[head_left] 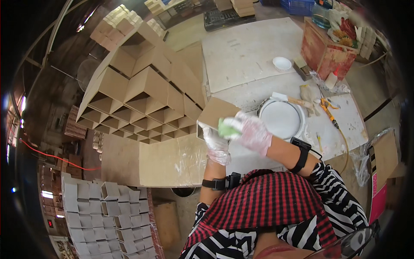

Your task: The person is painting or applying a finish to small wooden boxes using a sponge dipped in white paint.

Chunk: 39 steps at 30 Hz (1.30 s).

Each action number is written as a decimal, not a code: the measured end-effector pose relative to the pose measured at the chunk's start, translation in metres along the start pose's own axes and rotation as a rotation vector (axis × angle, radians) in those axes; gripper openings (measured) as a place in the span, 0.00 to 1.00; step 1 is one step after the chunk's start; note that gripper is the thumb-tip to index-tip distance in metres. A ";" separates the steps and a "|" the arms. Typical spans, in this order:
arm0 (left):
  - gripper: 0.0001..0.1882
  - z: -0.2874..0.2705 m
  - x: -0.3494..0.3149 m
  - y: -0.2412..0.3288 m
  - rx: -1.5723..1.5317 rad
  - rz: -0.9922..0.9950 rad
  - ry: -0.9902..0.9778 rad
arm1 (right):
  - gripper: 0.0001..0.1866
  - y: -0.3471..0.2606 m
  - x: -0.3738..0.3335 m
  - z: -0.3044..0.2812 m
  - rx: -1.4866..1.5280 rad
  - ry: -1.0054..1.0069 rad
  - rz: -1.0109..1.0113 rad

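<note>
In white-smeared gloves, my two hands work at a small brown cardboard box (217, 110) in front of me. My left hand (217, 146) grips the box at its lower side, fingers partly hidden by it. Closed round a green sponge (225, 128), my right hand (255, 133) is at the box's near right side; whether the sponge presses on it I cannot tell. Right of the hands stands a round tub (281, 120) of white liquid. A flat wooden-handled brush (293, 100) lies across its far rim.
Open brown boxes form a tall stack (146, 86) on the left of the table (168, 162). Grey-white boxes (110, 211) fill a surface at lower left. A white bowl (282, 64), an orange-handled tool with a hose (328, 110) and a reddish crate (325, 49) sit to the right.
</note>
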State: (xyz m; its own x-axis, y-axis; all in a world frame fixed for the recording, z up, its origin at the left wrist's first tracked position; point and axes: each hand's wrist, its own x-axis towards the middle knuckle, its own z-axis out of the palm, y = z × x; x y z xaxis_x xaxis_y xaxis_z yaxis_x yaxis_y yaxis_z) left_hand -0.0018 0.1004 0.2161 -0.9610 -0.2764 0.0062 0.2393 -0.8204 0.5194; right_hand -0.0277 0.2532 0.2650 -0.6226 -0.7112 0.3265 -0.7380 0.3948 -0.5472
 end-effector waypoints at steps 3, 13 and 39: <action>0.33 -0.010 -0.003 0.008 -0.017 -0.068 -0.086 | 0.17 -0.004 0.008 -0.001 -0.037 -0.044 -0.035; 0.36 -0.032 0.000 0.040 0.023 -0.013 -0.075 | 0.20 -0.057 0.020 0.017 -0.251 0.145 -0.039; 0.30 -0.049 -0.009 0.075 0.357 -0.281 -0.174 | 0.16 -0.071 0.052 0.001 -0.850 0.026 -0.428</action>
State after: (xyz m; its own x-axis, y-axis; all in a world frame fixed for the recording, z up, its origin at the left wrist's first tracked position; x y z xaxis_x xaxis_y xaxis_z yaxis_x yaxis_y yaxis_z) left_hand 0.0313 0.0166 0.2127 -0.9978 0.0443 -0.0493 -0.0661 -0.6198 0.7820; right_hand -0.0076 0.1881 0.3202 -0.2534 -0.8843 0.3921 -0.8406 0.4019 0.3632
